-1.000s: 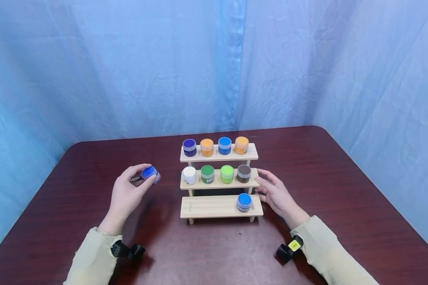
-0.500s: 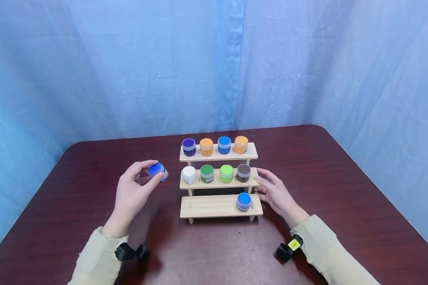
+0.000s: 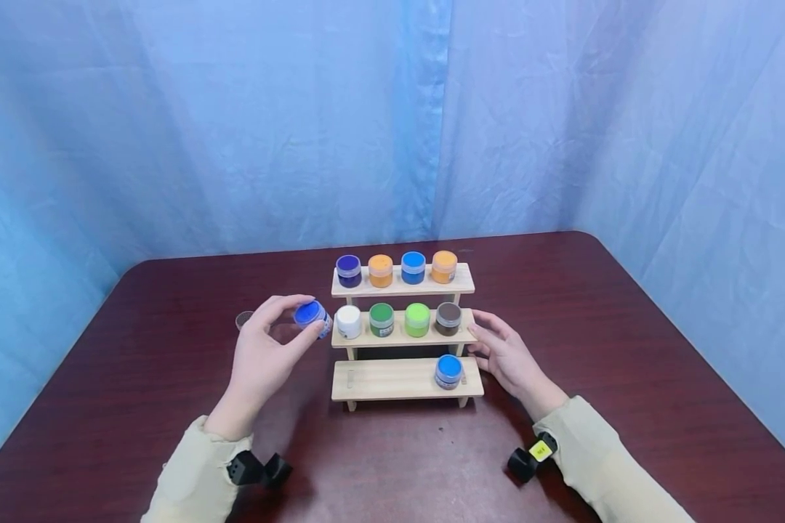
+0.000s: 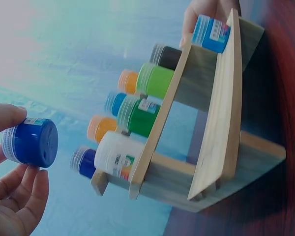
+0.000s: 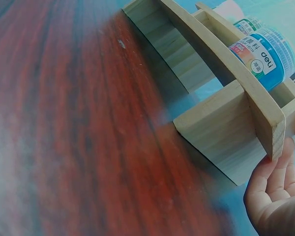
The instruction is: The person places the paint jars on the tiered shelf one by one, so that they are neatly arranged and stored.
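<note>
My left hand [image 3: 262, 359] pinches a dark blue paint jar [image 3: 310, 318] between thumb and fingers. The jar is tilted, just left of the white paint jar [image 3: 349, 322] on the middle step of a three-step wooden rack [image 3: 386, 379]. In the left wrist view the blue jar [image 4: 37, 142] hangs apart from the rack. My right hand [image 3: 510, 359] holds the right end of the rack, its thumb on the middle step. Fingers [image 5: 280, 169] touch the wood in the right wrist view. A lighter blue jar [image 3: 448, 371] stands at the right of the bottom step.
Dark green [image 3: 381, 319], light green [image 3: 416, 319] and brown [image 3: 448, 319] jars share the middle step. Purple [image 3: 349, 271], orange [image 3: 380, 271] and blue [image 3: 413, 268] jars stand on top, with another orange jar [image 3: 444, 267]. A small clear round item [image 3: 243, 318] shows behind my left hand.
My left hand has carried the dark blue jar to the right, up close to the rack's left side. The right hand and the rack have stayed in place.
</note>
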`<state>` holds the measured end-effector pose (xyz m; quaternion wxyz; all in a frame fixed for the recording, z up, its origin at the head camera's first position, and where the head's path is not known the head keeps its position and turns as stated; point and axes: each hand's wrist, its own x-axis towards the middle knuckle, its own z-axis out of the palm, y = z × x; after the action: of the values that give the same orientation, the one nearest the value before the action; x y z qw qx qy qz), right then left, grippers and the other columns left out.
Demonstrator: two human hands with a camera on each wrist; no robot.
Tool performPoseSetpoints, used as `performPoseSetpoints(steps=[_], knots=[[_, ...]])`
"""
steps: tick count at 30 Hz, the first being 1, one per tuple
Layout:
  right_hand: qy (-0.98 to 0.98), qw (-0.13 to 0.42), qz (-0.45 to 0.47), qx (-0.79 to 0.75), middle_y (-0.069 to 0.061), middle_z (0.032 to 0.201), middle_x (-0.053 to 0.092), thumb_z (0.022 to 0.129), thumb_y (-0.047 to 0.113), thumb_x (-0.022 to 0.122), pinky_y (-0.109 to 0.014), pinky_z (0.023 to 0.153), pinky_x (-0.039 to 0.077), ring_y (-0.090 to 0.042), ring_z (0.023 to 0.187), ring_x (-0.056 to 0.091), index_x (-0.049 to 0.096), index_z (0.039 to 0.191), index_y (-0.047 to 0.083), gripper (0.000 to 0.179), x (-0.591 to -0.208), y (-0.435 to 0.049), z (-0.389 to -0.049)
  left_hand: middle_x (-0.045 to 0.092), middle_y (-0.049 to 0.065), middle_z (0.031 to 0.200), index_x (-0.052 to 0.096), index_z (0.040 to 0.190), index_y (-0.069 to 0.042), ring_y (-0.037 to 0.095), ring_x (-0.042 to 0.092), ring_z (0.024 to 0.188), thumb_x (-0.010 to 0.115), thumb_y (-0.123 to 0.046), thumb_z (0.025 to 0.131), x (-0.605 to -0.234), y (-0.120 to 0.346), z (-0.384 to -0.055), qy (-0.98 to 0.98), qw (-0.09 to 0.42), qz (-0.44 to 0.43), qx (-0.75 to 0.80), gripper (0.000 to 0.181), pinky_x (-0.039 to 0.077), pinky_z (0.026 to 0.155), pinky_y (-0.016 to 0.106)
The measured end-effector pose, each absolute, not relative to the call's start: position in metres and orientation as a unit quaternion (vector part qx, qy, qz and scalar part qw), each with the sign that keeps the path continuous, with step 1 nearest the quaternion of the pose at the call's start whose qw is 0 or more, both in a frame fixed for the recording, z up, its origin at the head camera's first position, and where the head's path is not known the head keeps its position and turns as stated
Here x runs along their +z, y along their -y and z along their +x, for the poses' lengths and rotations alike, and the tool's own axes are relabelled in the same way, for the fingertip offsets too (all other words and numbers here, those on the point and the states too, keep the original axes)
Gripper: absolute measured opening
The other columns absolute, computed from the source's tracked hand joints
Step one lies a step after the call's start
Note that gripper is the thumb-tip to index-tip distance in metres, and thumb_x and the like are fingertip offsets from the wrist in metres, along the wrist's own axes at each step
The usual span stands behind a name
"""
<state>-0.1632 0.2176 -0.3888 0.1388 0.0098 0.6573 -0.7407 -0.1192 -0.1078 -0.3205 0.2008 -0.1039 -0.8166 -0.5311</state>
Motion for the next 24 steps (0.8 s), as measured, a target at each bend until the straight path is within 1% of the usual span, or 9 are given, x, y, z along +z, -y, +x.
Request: performPoseSetpoints(steps=[2, 10, 16, 20, 24], knots=[[-0.656, 0.139, 0.011, -0.742, 0.013, 0.093, 0.057, 0.097, 0.022, 0.046, -0.022, 0.071, 0.049, -0.004, 0.072, 0.053, 0.03, 0.138, 0.007, 0.046, -0.389, -0.218, -0.163, 0.062, 0.006, 0.098, 0.066, 0.109, -0.009, -0.001, 0.057, 0.083, 0.073, -0.01, 0.079, -0.321, 0.104, -0.119, 0.82, 0.195, -0.111, -0.527, 0.032, 0.052, 0.072, 0.011], [-0.655, 0.138, 0.013, -0.743, 0.013, 0.093, 0.057, 0.098, 0.022, 0.045, -0.021, 0.071, 0.048, -0.004, 0.072, 0.052, 0.033, 0.136, 0.009, 0.042, -0.389, -0.218, -0.163, 0.061, 0.005, 0.096, 0.065, 0.11, -0.008, 0.007, 0.058, 0.084, 0.073, -0.009, 0.078, -0.322, 0.088, -0.119, 0.815, 0.172, -0.158, -0.531, 0.033, 0.055, 0.072, 0.019], [-0.658, 0.139, 0.009, -0.74, 0.014, 0.095, 0.057, 0.097, 0.024, 0.047, -0.021, 0.071, 0.049, -0.004, 0.073, 0.052, 0.032, 0.137, 0.008, 0.046, -0.389, -0.218, -0.162, 0.061, 0.005, 0.099, 0.064, 0.11, -0.008, 0.012, 0.06, 0.087, 0.073, -0.008, 0.078, -0.325, 0.077, -0.118, 0.81, 0.142, -0.175, -0.542, 0.034, 0.056, 0.074, 0.023], [-0.651, 0.137, 0.005, -0.747, 0.013, 0.093, 0.058, 0.097, 0.022, 0.047, -0.021, 0.071, 0.049, -0.004, 0.072, 0.053, 0.037, 0.133, 0.013, 0.038, -0.389, -0.218, -0.163, 0.061, 0.005, 0.103, 0.064, 0.111, -0.008, 0.016, 0.061, 0.089, 0.074, -0.009, 0.078, -0.326, 0.07, -0.117, 0.81, 0.126, -0.185, -0.542, 0.035, 0.056, 0.075, 0.024], [-0.642, 0.137, 0.001, -0.754, 0.012, 0.091, 0.059, 0.097, 0.02, 0.046, -0.022, 0.07, 0.049, -0.005, 0.071, 0.053, 0.04, 0.127, 0.018, 0.03, -0.39, -0.218, -0.164, 0.061, 0.004, 0.105, 0.064, 0.112, -0.009, 0.016, 0.061, 0.091, 0.074, -0.011, 0.078, -0.328, 0.063, -0.116, 0.817, 0.114, -0.198, -0.53, 0.036, 0.057, 0.075, 0.026]])
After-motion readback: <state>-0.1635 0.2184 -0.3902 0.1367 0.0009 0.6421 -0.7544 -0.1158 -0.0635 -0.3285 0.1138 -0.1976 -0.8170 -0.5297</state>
